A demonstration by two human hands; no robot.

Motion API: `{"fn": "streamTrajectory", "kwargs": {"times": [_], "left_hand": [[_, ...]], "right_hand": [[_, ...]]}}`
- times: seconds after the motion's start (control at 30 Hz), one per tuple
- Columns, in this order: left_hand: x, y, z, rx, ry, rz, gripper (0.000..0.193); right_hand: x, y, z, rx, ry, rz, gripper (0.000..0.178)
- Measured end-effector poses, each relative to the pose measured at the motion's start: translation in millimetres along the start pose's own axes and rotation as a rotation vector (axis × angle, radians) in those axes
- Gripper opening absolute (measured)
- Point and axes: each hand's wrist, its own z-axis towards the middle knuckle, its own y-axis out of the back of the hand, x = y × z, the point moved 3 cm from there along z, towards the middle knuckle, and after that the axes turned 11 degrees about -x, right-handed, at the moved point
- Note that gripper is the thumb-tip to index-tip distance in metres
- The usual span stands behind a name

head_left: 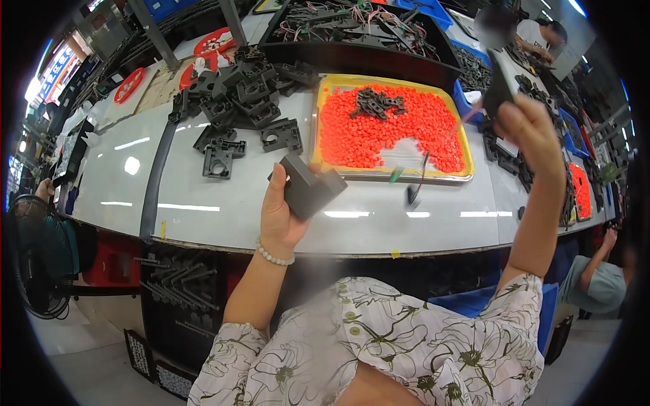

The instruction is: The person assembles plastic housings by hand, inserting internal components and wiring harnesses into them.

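My left hand (279, 220), with a beaded bracelet at the wrist, is closed round a dark grey angular plastic housing (306, 188) above the table's front part. Up at the right, my right hand (536, 135) is raised, its fingers pinched on a long black plastic part (500, 80) that motion smears. A blurred pinkish wire trails from that part toward the left. Over the tray's front edge hang a thin dark wire with a small black end piece (412, 195) and a green end (396, 174); what holds them up is too blurred to tell.
A yellow-rimmed tray (315, 145) holds small red pieces and a cluster of little black parts (379, 103). Behind it stands a black bin (359, 62) of wired parts. More grey housings (240, 88) are heaped at left. A fan (40, 257) stands far left; people sit at right.
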Motion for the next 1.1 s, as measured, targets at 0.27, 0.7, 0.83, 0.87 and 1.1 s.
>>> {"fn": "streamTrajectory", "kwargs": {"times": [0.27, 0.7, 0.83, 0.87, 1.1], "left_hand": [[26.8, -16.4, -3.8, 0.053, -0.244, 0.33, 0.05], [18.7, -34.1, -25.4, 0.127, -0.407, 0.738, 0.075], [9.5, -22.6, -25.4, 0.291, -0.41, 0.674, 0.074], [7.4, -18.3, -25.0, 0.293, -0.347, 0.64, 0.081], [13.5, -21.2, -38.4, 0.375, -0.236, 0.718, 0.087]], "right_hand": [[2.1, -127.9, -72.2, 0.43, 0.246, 0.582, 0.016], [22.9, -167.4, -101.2, 0.222, 0.496, 0.206, 0.028], [16.6, -146.3, -94.5, 0.319, 0.252, 0.41, 0.02], [12.0, -142.4, -91.2, 0.334, 0.204, 0.43, 0.019], [18.5, -139.4, -77.6, 0.239, -0.008, 0.234, 0.021]]}}
